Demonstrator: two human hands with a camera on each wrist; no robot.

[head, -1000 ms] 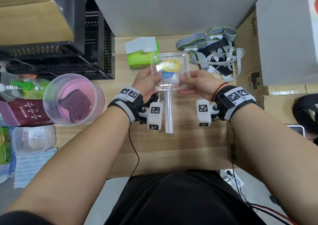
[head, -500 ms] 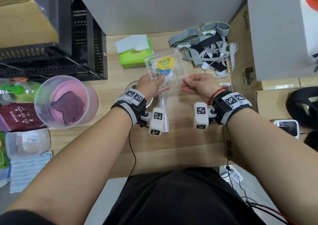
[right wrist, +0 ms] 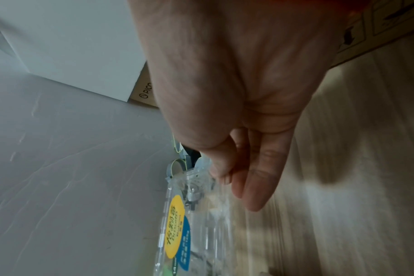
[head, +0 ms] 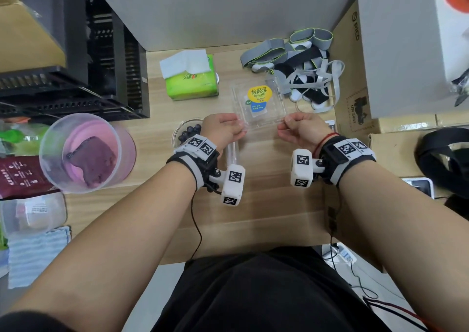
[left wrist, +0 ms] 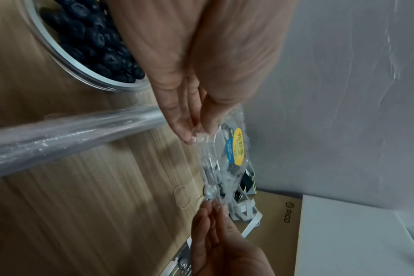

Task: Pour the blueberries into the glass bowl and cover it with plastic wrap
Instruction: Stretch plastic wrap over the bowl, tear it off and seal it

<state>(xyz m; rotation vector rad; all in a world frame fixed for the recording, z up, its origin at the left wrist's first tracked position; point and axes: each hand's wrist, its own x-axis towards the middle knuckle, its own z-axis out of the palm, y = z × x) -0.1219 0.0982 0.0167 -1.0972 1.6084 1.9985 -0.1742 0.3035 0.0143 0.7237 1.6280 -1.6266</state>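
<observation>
A clear plastic blueberry box (head: 258, 104) with a yellow and blue label is held low over the table, and no berries show in it. My left hand (head: 224, 128) pinches its near left corner; my right hand (head: 295, 126) pinches its near right corner. The same box (left wrist: 227, 160) (right wrist: 189, 224) shows in both wrist views, pinched by fingertips. The glass bowl (head: 179, 131) (left wrist: 66, 57) holds blueberries (head: 189, 131) (left wrist: 95, 37) and sits left of my left hand, partly hidden by it. A plastic wrap roll (head: 232, 151) (left wrist: 66, 128) lies under my left wrist.
A green tissue pack (head: 191, 79) lies at the back. A heap of grey straps (head: 297, 65) lies back right, cardboard boxes (head: 355, 83) to the right. A pink-tinted tub (head: 86, 151) stands left, with black crates (head: 76, 77) behind it.
Both hands carried the box away from me and lowered it flat toward the table. The bowl of blueberries has come into view beside my left hand.
</observation>
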